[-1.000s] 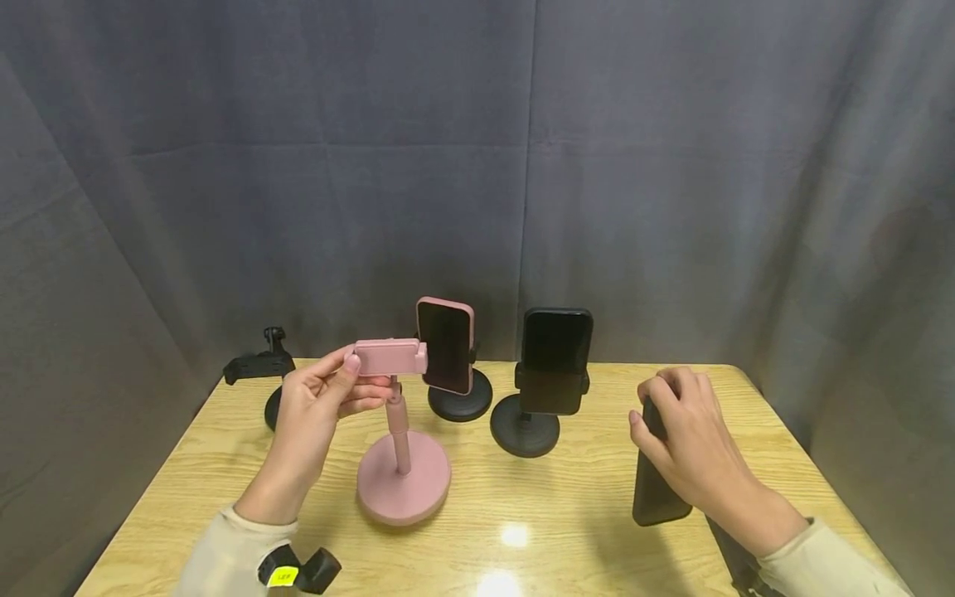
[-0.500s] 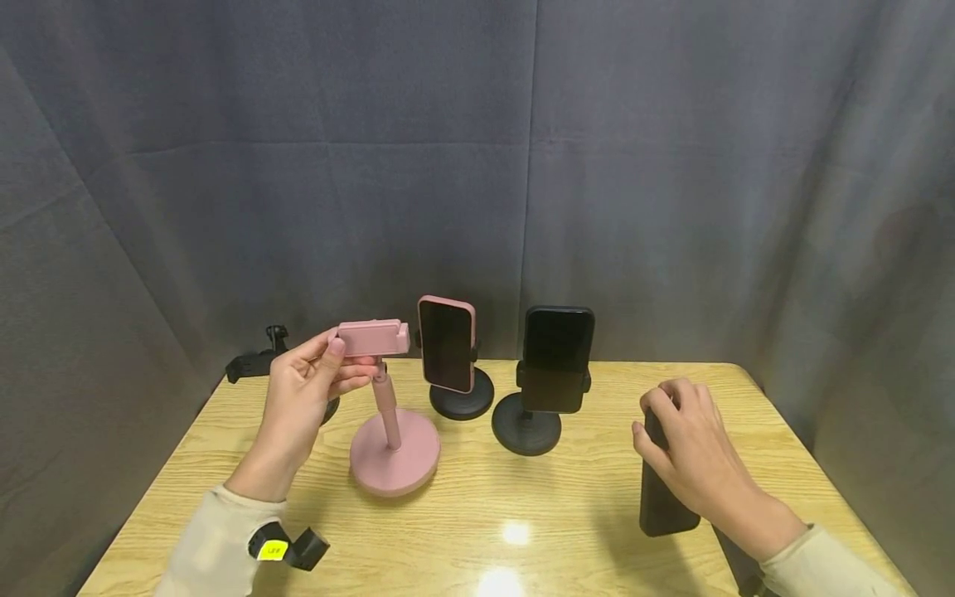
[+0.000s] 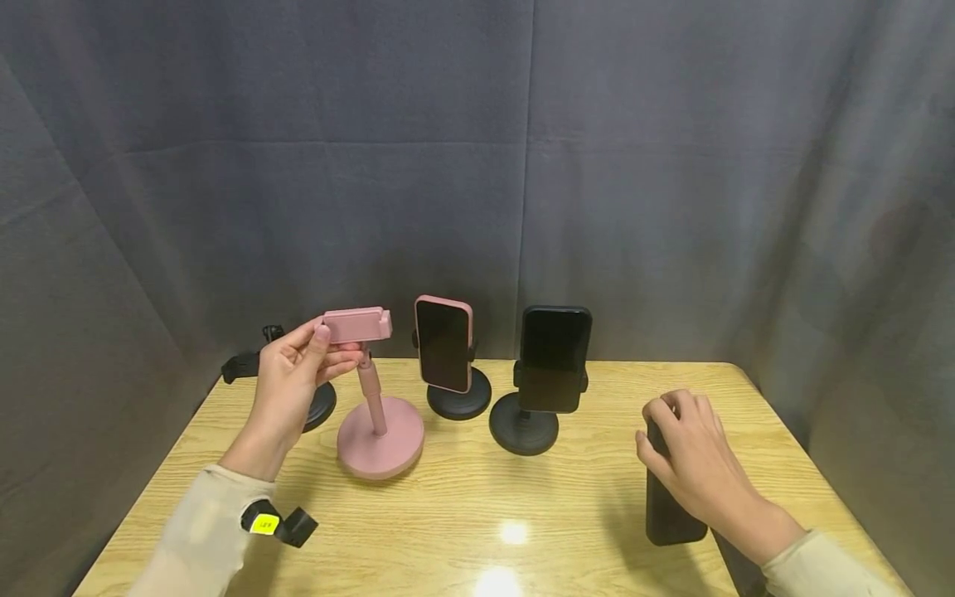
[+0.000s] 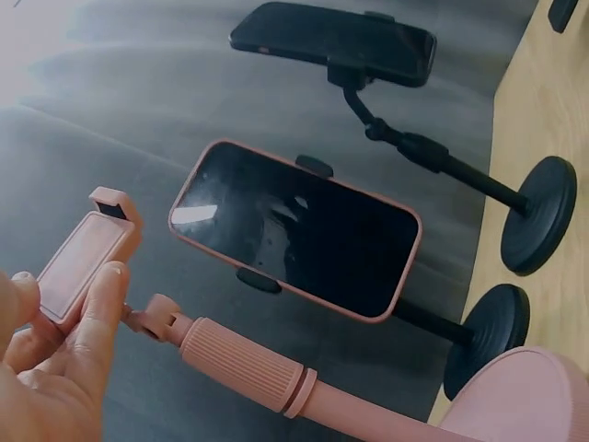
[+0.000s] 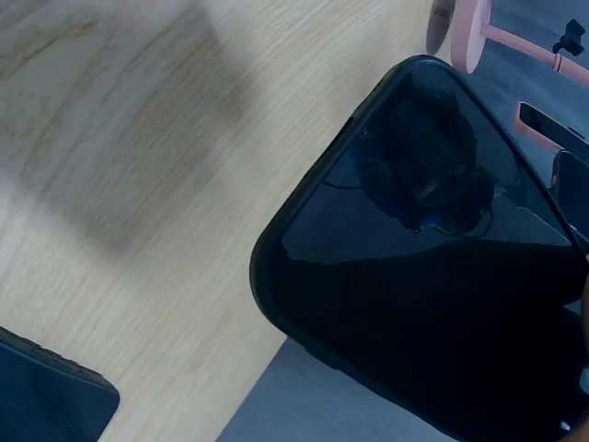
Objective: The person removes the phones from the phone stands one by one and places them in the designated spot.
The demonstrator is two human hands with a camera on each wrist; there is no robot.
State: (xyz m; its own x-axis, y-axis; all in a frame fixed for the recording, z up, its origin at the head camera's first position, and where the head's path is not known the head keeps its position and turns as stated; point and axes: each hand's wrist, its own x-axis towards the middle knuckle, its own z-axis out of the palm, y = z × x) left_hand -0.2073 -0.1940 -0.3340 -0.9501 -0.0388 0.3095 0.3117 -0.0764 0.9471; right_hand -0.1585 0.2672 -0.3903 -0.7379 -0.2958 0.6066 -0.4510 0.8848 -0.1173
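The left hand (image 3: pixel 287 385) pinches the clamp (image 3: pixel 355 326) of the pink stand (image 3: pixel 382 444), and well right of that stand the right hand (image 3: pixel 694 460) grips a black phone (image 3: pixel 667 514).

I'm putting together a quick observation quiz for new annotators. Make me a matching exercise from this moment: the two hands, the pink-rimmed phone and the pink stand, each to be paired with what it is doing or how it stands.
Column one
1. left hand
2. right hand
3. pink-rimmed phone
4. pink stand

Column two
A. clamped in a black stand
B. gripping a black phone
C. has no phone in its holder
D. pinching a pink phone holder

Right pairs: 1-D; 2-B; 3-A; 4-C
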